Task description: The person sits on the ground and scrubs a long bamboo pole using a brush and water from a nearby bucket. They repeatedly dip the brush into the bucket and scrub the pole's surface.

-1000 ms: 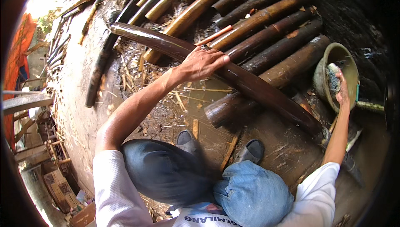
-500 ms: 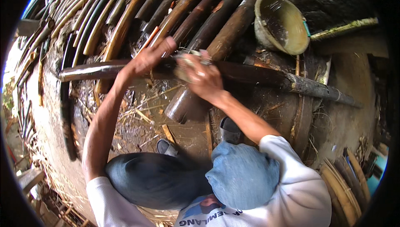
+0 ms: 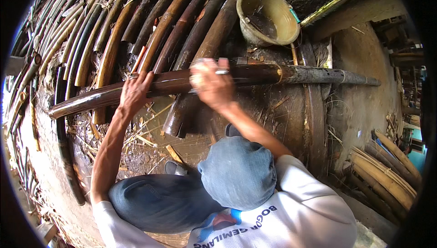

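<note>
A long, wet, dark brown bamboo pole (image 3: 257, 75), grey toward its right end, lies crosswise in front of me. My left hand (image 3: 135, 91) rests over its left part, fingers bent across the top and gripping it. Near the pole's middle, my right hand (image 3: 213, 81), smeared by motion, presses a pale wad (image 3: 199, 72) against the surface; the wad's kind is too blurred to make out. Beneath the pole, a thick dark bamboo length (image 3: 180, 116) points toward me.
Several bamboo poles (image 3: 170, 18) lie side by side at the far left. A worn basin (image 3: 243, 25) holding some water stands beyond the pole. Split bamboo pieces (image 3: 382, 179) are stacked at the right. Bamboo scraps (image 3: 145, 134) litter the wet ground near my feet.
My left hand, lifted with its fingers apart before, has come down onto the pole. My right hand stays near the middle with the wad. The whole view has turned somewhat.
</note>
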Demonstrator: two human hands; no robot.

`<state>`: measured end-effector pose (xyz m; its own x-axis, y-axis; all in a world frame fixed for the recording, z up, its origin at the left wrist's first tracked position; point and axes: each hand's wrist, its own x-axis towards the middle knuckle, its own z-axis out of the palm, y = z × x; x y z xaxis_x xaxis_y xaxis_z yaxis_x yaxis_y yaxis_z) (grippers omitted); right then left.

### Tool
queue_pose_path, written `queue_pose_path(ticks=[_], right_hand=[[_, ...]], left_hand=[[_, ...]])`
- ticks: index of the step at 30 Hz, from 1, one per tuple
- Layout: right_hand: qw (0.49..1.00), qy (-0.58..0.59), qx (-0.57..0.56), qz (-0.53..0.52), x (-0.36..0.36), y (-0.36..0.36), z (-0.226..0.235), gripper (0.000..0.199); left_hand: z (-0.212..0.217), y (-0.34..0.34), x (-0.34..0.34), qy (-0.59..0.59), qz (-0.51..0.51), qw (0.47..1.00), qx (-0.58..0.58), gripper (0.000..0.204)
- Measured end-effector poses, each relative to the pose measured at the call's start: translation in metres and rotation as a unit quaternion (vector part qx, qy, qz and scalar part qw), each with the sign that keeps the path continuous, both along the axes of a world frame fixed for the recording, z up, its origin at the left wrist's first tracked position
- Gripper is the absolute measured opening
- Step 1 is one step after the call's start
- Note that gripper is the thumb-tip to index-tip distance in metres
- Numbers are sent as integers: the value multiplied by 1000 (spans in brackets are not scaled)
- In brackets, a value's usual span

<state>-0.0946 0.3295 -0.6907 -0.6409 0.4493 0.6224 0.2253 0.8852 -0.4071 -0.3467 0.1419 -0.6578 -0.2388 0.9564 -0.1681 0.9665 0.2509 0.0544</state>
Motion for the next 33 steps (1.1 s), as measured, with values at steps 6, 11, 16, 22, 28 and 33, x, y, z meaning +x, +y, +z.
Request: queue_pose_path(ticks=[6, 11, 16, 22, 28, 33], right_hand=[[994, -95, 9, -58, 35, -6, 10, 28], [943, -191, 64, -266, 189, 125, -25, 35], [997, -52, -43, -37, -3, -39, 6, 25], [989, -149, 18, -20, 25, -14, 12, 25], [946, -214, 81, -229, 135, 107, -12, 31], [995, -62, 10, 78, -49, -59, 4, 30]], left_hand=[[31, -141, -47, 40, 169, 984, -45, 96], [22, -176, -61, 38, 166, 985, 25, 92], [21, -171, -93, 16, 119, 993, 14, 91], [43, -163, -107, -149, 150, 966, -147, 110], [25, -153, -128, -205, 96, 933, -278, 117], [59, -127, -119, -224, 209, 926, -220, 108]])
